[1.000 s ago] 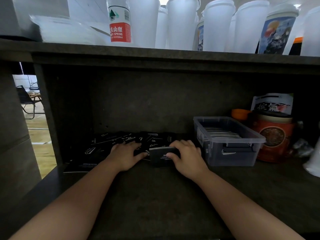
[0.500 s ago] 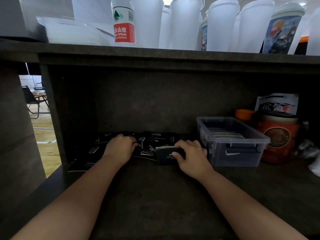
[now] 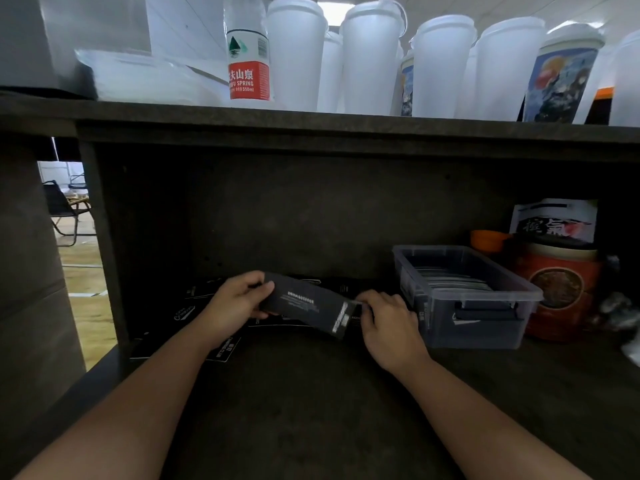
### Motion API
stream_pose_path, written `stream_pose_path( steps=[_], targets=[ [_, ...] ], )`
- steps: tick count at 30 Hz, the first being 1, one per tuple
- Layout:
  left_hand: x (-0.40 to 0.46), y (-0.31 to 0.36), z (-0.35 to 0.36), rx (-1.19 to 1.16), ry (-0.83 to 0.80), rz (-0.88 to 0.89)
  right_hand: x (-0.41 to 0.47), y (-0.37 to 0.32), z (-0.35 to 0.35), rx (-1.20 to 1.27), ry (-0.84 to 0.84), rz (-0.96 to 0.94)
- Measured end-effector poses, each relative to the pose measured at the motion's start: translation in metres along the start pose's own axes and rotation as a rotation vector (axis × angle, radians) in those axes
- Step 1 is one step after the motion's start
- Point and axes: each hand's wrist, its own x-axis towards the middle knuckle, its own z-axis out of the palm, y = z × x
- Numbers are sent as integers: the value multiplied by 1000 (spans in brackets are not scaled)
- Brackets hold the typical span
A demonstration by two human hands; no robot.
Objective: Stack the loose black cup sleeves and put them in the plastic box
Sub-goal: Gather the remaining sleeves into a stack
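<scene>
Drink shop: rows of takeaway cups [image 3: 369,60]

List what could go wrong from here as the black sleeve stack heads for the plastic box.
1. Both hands, left hand and right hand, hold the sleeve stack only at its ends, tilted; the middle sleeves could slide out.
2. The plastic box already holds a row of sleeves, so the new stack may snag on them or on the rim.
3. Loose sleeves lie scattered in the dark shelf corner and could be missed.

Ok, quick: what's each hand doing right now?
Left hand: grips one end of the black sleeve stack.
Right hand: pinches its other end.
</scene>
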Motion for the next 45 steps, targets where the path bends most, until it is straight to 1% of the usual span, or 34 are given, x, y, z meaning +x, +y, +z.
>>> stream_pose_path(
  steps=[3, 4, 8, 10, 11, 14, 16, 17, 20, 21, 22, 25, 27, 30, 33, 35, 37, 40, 43, 45],
  targets=[
    [1, -10, 2, 385, 54, 126, 0, 0, -2, 62, -7, 16],
    [0, -10, 5, 468, 56, 156, -1, 0, -2, 65, -8, 14],
    [-4, -3, 23, 728, -99, 231, -1, -1, -2, 7, -47, 4],
    [-4, 1, 34, 876, -97, 289, 0, -1, -3, 1, -65, 3],
    [-4, 2, 39, 890, -64, 295, 1, 0, -4, 18, -67, 3],
    [-3, 2, 43, 750, 62, 208, 4, 4, -6, 67, -58, 15],
    [1, -6, 41, 715, 87, 194, 4, 7, -8, 75, -65, 23],
    [4, -12, 39, 737, 35, 184, 4, 8, -8, 75, -73, 21],
    [8, -22, 36, 905, -212, 88, 3, 9, -8, 70, -76, 0],
    [7, -23, 36, 951, -244, 51, 2, 8, -7, 59, -65, -3],
    [8, -24, 36, 983, -234, 37, 2, 7, -7, 44, -52, -4],
    [9, -19, 37, 1068, -105, 64, 2, 5, -7, 10, -13, 5],
    [7, -14, 37, 1079, -48, 52, 3, 6, -8, 12, 10, -6],
    [6, -13, 33, 1009, -25, 53, 3, 6, -7, 37, 19, -26],
    [6, -19, 27, 793, 13, 86, 2, 6, -6, 36, -36, -21],
    [8, -21, 24, 584, 79, 79, 2, 6, -5, 26, -53, -18],
    [9, -21, 21, 426, 157, 56, 2, 6, -6, 25, -48, -19],
    [11, -22, 14, 273, 285, 11, 2, 6, -5, 1, -52, -25],
    [9, -16, 11, 133, 412, 20, 3, 5, -5, -9, -66, -32],
    [7, -10, 11, -45, 425, 31, 3, 6, -5, -1, -72, -37]
  ],
)
